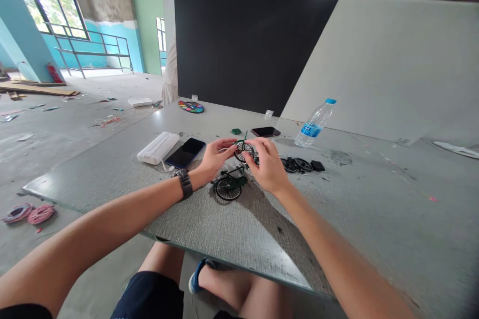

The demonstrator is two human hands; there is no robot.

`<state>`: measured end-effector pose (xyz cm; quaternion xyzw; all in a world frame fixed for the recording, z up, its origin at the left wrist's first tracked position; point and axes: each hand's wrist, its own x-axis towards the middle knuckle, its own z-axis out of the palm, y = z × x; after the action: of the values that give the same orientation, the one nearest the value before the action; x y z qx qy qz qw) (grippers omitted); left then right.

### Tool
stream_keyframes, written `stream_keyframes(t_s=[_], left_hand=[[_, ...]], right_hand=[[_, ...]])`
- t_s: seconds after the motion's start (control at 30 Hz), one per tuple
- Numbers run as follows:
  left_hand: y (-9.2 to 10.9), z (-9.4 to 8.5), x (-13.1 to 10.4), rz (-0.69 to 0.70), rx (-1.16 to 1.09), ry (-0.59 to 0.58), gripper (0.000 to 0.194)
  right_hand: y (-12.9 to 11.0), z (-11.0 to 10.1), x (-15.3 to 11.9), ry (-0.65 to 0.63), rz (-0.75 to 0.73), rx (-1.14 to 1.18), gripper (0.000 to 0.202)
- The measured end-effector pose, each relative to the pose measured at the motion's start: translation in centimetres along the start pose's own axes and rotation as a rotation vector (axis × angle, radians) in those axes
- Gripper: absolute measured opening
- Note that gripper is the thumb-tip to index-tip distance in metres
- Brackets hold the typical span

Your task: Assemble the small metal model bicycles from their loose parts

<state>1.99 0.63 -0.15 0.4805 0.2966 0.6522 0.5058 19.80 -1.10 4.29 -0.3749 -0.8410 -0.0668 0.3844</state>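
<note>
Between both hands, just above the table, is a small spoked toy bicycle wheel (244, 152) with a thin green piece at its top. My left hand (218, 157), with a dark watch on the wrist, pinches the wheel's left side. On its right side, my right hand (265, 163) grips it with thumb and fingers. Directly below lies a dark green toy bicycle frame (232, 182) with one wheel (228, 188) fitted. Right of my hands lie more black toy bicycle parts (297, 164), including wheels, partly hidden behind my right hand.
A white power bank (158, 148) and a dark phone (186, 153) lie left of my hands. Behind them are a second phone (266, 131), a small green piece (236, 131) and a colourful palette (191, 106). A tilted-looking water bottle (314, 124) stands at the right. A black panel (247, 45) rises behind.
</note>
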Motion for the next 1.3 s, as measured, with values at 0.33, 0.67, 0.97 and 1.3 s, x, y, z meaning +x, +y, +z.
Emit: stream_keyframes(t_s=[0.33,0.67,0.97,1.3], left_hand=[[0.1,0.3,0.1,-0.087,-0.042,0.026,0.018],[0.6,0.2,-0.1,-0.103,0.081,0.043,0.016],[1.2,-0.2,0.2,-0.098,0.16,0.192,0.016],[0.6,0.5,-0.7,0.077,0.48,-0.181,0.025]], right_hand=[[0.9,1.1,-0.2,0.033,0.189,0.125,0.031],[0.3,0.3,0.0,0.09,0.131,0.173,0.035],[0.6,0.5,-0.2,-0.019,0.259,0.044,0.029],[0.2,0.6,-0.2,-0.064,0.18,0.159,0.033]])
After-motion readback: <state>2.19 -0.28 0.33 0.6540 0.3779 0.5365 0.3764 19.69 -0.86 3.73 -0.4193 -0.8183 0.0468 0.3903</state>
